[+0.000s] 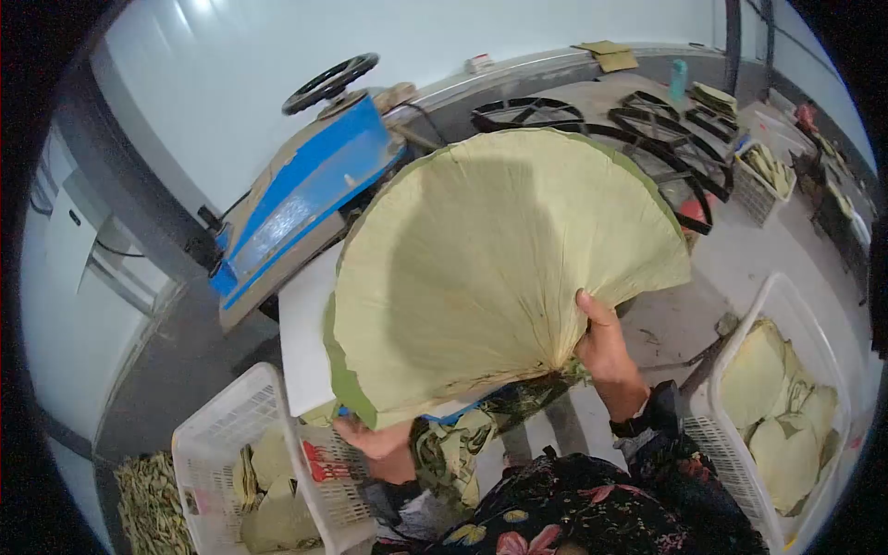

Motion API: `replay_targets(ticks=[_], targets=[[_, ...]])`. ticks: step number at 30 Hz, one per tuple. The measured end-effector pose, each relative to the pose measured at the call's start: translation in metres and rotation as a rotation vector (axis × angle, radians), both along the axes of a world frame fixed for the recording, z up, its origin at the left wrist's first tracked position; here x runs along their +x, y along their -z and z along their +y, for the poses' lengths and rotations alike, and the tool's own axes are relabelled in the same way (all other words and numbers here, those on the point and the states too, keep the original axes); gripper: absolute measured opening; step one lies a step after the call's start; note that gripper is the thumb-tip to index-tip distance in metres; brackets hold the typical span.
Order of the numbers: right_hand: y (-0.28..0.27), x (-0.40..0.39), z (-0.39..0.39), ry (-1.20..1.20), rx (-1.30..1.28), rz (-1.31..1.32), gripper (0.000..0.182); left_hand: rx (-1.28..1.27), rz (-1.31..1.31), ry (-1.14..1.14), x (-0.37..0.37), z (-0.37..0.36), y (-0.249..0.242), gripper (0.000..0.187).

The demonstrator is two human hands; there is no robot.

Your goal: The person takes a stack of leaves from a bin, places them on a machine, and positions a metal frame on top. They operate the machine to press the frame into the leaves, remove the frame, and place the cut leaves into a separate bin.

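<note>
A large, pale green dried lotus leaf (490, 250), spread like a fan with pleats running from one point, fills the middle of the view. Several layers show at its edges, so it may be a stack. My right hand (606, 347) grips it near the point where the pleats meet, thumb on top and fingers hidden underneath. At the lower left edge, my left hand (375, 439) holds the leaf from below, its fingers mostly covered. A white surface (310, 324) shows partly behind the leaf's left side.
White plastic baskets (227, 407) with folded leaves stand left and right (777, 287). A blue machine (319, 166) with a black handwheel (331, 83) is at the back left. Black metal frames (666, 153) lie behind. Leaf scraps (148, 499) lie at lower left.
</note>
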State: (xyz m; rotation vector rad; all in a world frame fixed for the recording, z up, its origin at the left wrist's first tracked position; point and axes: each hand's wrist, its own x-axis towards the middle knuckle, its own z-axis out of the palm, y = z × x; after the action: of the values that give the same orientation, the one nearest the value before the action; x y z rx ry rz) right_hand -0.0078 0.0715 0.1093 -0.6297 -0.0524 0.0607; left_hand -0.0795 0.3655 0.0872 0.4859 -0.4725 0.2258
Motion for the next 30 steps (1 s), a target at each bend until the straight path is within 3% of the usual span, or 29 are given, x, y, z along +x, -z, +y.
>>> replay_targets(ticks=[2,3,5,6,10,13,14,16,17,19,20,21,23,25,27,28,29,30], targets=[[0.003,0.017,0.027,0.019,-0.035,-0.035,0.055,0.305,0.182,-0.336,-0.011,0.042,0.003,0.062],[0.003,0.023,0.038,0.036,-0.074,-0.07,0.055,0.31,0.198,-0.352,-0.018,0.052,-0.01,0.062],[0.01,0.045,0.063,0.039,-0.12,-0.106,0.056,0.844,0.744,-0.494,-0.013,0.063,-0.043,0.054],[0.014,0.056,0.076,0.07,-0.121,-0.094,0.056,0.71,0.761,-0.487,-0.002,0.062,-0.054,0.05],[0.005,0.086,0.106,0.021,-0.094,-0.114,0.057,0.62,0.649,-0.648,0.025,0.092,-0.046,0.052],[0.025,0.11,0.113,-0.077,-0.082,-0.119,0.049,0.595,0.58,-0.6,0.041,0.118,-0.027,0.053],[0.042,0.113,0.11,-0.081,-0.084,-0.12,0.049,0.626,0.718,-0.541,0.04,0.122,-0.023,0.053],[0.072,0.118,0.102,0.202,-1.385,-0.7,0.053,0.63,0.677,-0.537,0.047,0.138,0.014,0.053],[0.068,0.12,0.109,0.208,-1.382,-0.711,0.053,0.64,0.649,-0.525,0.053,0.145,0.026,0.052],[0.062,0.111,0.118,-0.048,-0.718,-0.419,0.055,0.594,0.64,-0.497,0.053,0.149,0.03,0.052],[0.055,0.113,0.114,-0.004,-1.019,-0.577,0.056,0.625,0.667,-0.524,0.054,0.15,0.03,0.052],[0.049,0.112,0.119,-0.002,-1.021,-0.588,0.056,0.656,0.67,-0.556,0.062,0.151,0.025,0.052],[0.032,0.107,0.129,-0.24,-0.169,-0.065,0.044,0.63,0.667,-0.533,0.067,0.152,0.0,0.051],[0.027,0.11,0.134,-0.297,-0.131,-0.07,0.051,0.607,0.688,-0.501,0.076,0.158,-0.013,0.05],[0.019,0.114,0.144,-0.153,-0.394,0.099,0.049,0.75,0.734,-0.459,0.098,0.181,-0.018,0.048],[0.031,0.118,0.145,-0.155,-0.397,0.098,0.049,0.922,0.725,-0.495,0.109,0.188,-0.016,0.049],[0.05,0.129,0.151,-0.118,-0.383,0.134,0.046,0.92,0.724,-0.498,0.114,0.188,-0.01,0.049],[0.061,0.136,0.155,-0.08,-0.369,0.171,0.043,1.365,0.548,-1.002,0.117,0.171,-0.015,0.051]])
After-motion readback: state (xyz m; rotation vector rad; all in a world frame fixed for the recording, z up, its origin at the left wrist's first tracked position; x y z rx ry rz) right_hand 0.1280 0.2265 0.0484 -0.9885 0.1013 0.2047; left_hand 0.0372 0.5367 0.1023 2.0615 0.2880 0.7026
